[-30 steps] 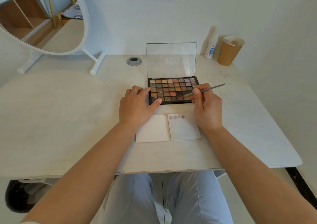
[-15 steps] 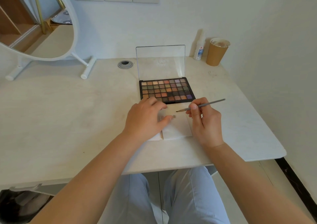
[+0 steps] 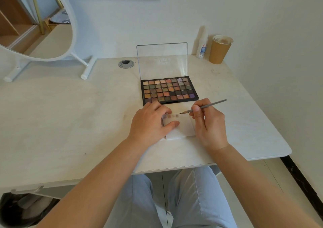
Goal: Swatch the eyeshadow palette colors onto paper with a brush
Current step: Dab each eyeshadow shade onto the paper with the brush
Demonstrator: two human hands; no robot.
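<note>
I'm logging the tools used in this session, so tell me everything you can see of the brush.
The brush is a thin, straight, grey stick that looks like metal or painted wood, ending in a small dark pointed tip. It lies tilted, tip low to the left and the tail raised to the right. The right hand pinches it near the middle between thumb and fingers. Its tip sits at the top edge of the white paper, just right of a row of small swatches; whether it touches the paper cannot be told.
</note>
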